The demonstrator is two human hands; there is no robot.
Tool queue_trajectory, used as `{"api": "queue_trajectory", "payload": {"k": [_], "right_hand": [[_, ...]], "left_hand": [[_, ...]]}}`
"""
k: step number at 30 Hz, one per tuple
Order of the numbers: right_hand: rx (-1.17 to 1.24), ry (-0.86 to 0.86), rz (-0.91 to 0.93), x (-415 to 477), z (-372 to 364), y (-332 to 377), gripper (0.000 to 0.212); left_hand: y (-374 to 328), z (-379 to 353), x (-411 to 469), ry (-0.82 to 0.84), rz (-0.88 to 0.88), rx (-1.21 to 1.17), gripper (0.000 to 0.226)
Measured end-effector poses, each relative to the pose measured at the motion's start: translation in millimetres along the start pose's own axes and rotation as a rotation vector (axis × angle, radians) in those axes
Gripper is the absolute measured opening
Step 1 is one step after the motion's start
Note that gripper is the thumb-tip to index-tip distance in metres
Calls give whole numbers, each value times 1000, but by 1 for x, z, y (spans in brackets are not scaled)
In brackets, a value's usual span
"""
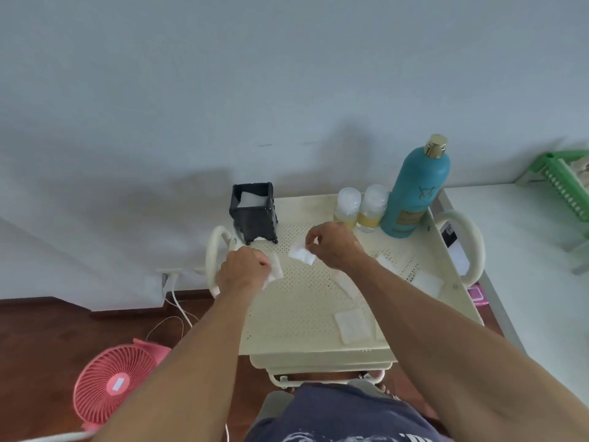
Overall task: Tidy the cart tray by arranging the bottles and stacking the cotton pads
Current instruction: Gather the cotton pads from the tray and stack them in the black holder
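Both hands pinch square white cotton pads over the cream perforated cart tray (pixel 306 301).

Right hand (pixel 334 247) grips one pad (pixel 301 252) by its edge; left hand (pixel 243 269) is closed on another pad (pixel 274 268). Behind the left hand, a black square holder (pixel 253 212) contains white pads. At the tray's far right corner stand two small clear bottles (pixel 358 207) of yellow liquid beside a tall teal bottle (pixel 414 193) with a gold cap. Loose pads (pixel 352 323) lie flat nearer the person.

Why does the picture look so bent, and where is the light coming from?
Head view: the wide-angle lens bows straight lines, so the cart tray splays and the teal bottle leans outward. Soft grey shadows fall up and left on the wall behind the black holder, suggesting diffuse light from the right. No harsh glare; the right hand and left hand look slightly soft.
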State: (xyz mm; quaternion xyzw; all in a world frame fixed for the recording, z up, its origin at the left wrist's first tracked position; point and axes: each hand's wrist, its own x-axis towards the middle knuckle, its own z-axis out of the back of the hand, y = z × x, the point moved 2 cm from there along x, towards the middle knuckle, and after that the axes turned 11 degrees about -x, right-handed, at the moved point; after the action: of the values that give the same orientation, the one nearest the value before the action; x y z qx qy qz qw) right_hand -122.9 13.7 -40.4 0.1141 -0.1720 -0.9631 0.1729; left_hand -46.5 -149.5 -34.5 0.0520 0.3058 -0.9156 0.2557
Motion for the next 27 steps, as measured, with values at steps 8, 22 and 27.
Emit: {"api": "queue_trajectory", "payload": {"k": [8, 22, 27], "right_hand": [[6, -128, 141, 56, 58, 42, 11], [-93, -13, 264, 113, 46, 90, 16], [-168, 35, 240, 119, 33, 97, 18]], "left_hand": [[-21, 38, 16, -67, -30, -266, 13], [1, 72, 39, 102, 12, -625, 18], [0, 84, 46, 134, 17, -682, 16]]}}
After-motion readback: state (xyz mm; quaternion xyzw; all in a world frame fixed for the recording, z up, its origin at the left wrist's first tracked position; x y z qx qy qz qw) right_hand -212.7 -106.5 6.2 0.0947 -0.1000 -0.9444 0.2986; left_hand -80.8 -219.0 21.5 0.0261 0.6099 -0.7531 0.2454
